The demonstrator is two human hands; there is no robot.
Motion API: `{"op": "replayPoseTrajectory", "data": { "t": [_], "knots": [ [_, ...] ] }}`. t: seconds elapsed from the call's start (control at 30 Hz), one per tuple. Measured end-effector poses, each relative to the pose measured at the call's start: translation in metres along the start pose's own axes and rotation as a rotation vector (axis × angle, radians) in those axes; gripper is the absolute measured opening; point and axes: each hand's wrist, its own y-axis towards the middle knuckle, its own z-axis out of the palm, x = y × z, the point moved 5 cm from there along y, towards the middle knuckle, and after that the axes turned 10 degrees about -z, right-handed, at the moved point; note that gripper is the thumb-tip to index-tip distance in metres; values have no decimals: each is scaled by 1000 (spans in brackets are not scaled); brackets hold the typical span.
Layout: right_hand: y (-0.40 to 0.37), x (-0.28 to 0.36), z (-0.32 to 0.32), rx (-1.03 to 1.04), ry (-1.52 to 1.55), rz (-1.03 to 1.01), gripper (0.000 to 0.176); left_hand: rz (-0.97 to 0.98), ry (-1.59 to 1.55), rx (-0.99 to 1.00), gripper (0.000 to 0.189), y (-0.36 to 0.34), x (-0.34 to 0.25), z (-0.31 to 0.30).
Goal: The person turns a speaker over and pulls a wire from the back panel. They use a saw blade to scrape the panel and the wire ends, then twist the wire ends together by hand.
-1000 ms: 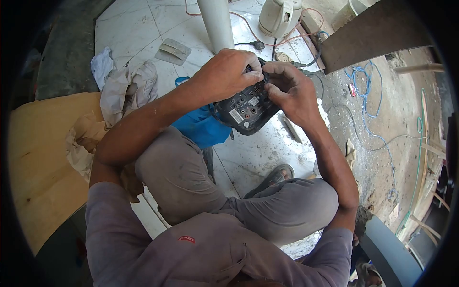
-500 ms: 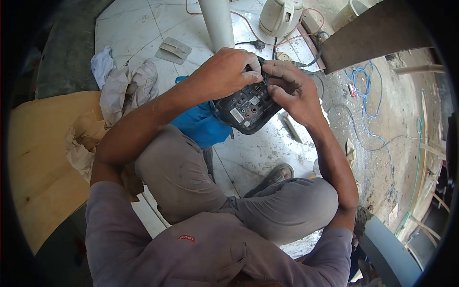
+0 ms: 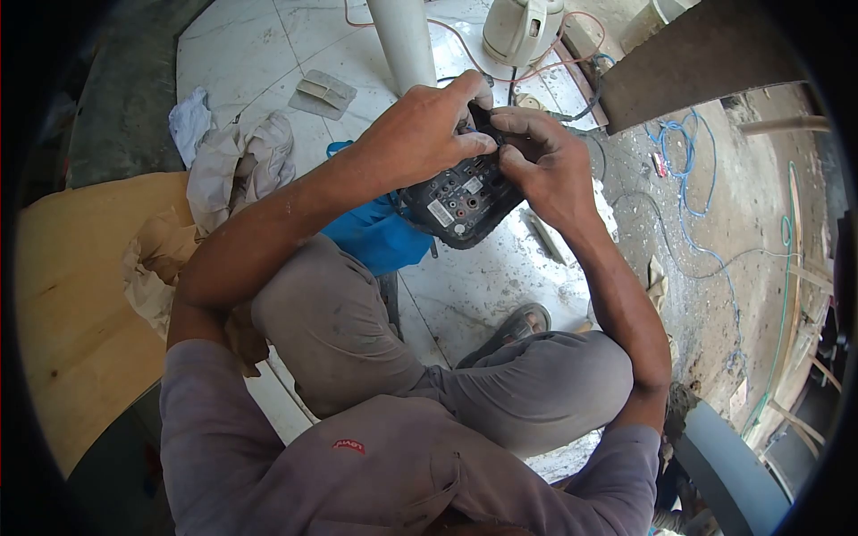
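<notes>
A black speaker-like device (image 3: 460, 207) with a panel of sockets, small knobs and white labels is held tilted above my knees. My left hand (image 3: 438, 125) reaches over its upper part, thumb low and forefinger raised, around a dark piece at the top. On the other side my right hand (image 3: 550, 165) grips the upper right edge between thumb and bent fingers. The fingers hide part of the panel, and the exact contact at the top cannot be made out. A blue cloth or bag (image 3: 384, 237) lies just behind the device, by my left knee.
A white pillar (image 3: 402, 45) and an electric kettle (image 3: 523, 31) stand beyond my hands. A flat float-like tool (image 3: 323, 95) lies on the dusty tiles (image 3: 241, 54). Blue cable (image 3: 688, 165) coils at right. Crumpled cloths (image 3: 237, 165) and a wooden board (image 3: 89, 295) are at left.
My left forefinger has lifted and extended upward. My right thumb and fingers have shifted slightly up and left toward the left hand. The device has barely moved.
</notes>
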Motion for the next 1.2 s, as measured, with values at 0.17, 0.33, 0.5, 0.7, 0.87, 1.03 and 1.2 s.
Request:
{"op": "replayPoseTrajectory", "data": {
  "t": [0.17, 0.33, 0.5, 0.7, 0.87, 1.03, 1.2],
  "knots": [
    [0, -2, -2, 1, -6, 19, 28, 2, 200, -22, 36, 0, 1, -6],
    [2, -1, -3, 21, 65, 125, 28, 220, 290, -86, 31, -4, -8, -5],
    [3, 1, -6, 39, 89, 198, 30, 216, 295, -58, 21, -1, -10, 2],
    [-2, -1, -8, 58, 309, 348, 32, 238, 250, -69, 18, -2, -11, -1],
    [0, 0, -7, 120, 269, 141, 33, 251, 277, -58, 17, -2, -10, -1],
    [1, 1, -7, 136, 253, 71, 34, 276, 277, -53, 18, -3, -10, 0],
    [2, -3, -7, 142, 236, 28, 34, 287, 293, -84, 19, -6, -13, -2]
  ]
}}
